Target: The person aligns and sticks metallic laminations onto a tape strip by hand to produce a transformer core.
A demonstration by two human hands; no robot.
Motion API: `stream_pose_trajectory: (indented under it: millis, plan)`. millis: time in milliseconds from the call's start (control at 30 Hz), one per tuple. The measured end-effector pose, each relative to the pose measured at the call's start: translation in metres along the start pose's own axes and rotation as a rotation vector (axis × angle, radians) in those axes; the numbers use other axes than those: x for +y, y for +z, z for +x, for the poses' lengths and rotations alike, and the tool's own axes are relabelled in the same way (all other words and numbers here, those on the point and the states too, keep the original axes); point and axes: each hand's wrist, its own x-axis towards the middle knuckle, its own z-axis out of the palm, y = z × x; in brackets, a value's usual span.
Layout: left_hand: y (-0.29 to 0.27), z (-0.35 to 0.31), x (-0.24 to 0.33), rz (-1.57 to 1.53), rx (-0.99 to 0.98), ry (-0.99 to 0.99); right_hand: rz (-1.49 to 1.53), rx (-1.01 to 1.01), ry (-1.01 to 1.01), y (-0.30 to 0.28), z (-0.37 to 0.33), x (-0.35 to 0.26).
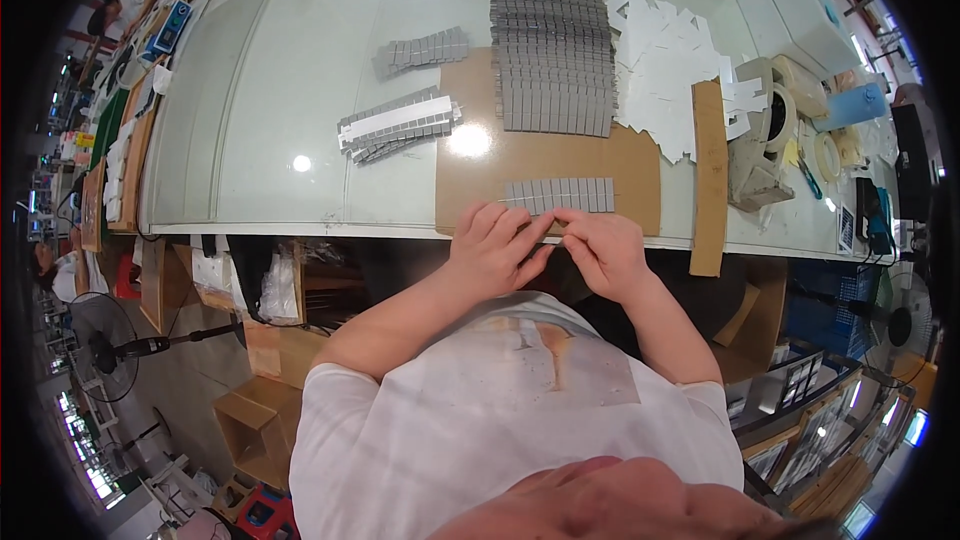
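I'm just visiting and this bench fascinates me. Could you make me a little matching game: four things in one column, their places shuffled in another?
Things
1. big grey stack
2. blue bottle
3. cardboard strip
4. short grey strip

Places
A. sticking out over the front edge of the table
B. at the fingers of the left hand and right hand
C. farthest right of the four
D. directly left of the white scraps

Right pairs
1-D, 2-C, 3-A, 4-B
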Motion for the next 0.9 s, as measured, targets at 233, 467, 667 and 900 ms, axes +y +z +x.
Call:
stream_pose_trajectory:
  millis: [233,467,667,900]
  plan:
    - [0.0016,-0.0019,-0.0023,0.008,0.011,0.005,0.002,0.089,-0.003,0.0005,-0.0046,0.0025]
    - [-0.0003,0.0014,0.0001,0.026,-0.003,0.006,-0.091,0.117,-0.028,0.0038,-0.0066,0.0024]
    - [0.0010,0.0008,0.0009,0.037,-0.018,-0.006,-0.089,0.091,-0.020,0.0036,-0.0078,0.0042]
    - [0.0004,0.0017,0.0009,0.045,-0.021,-0.002,-0.094,0.092,-0.032,0.0026,-0.0080,0.0044]
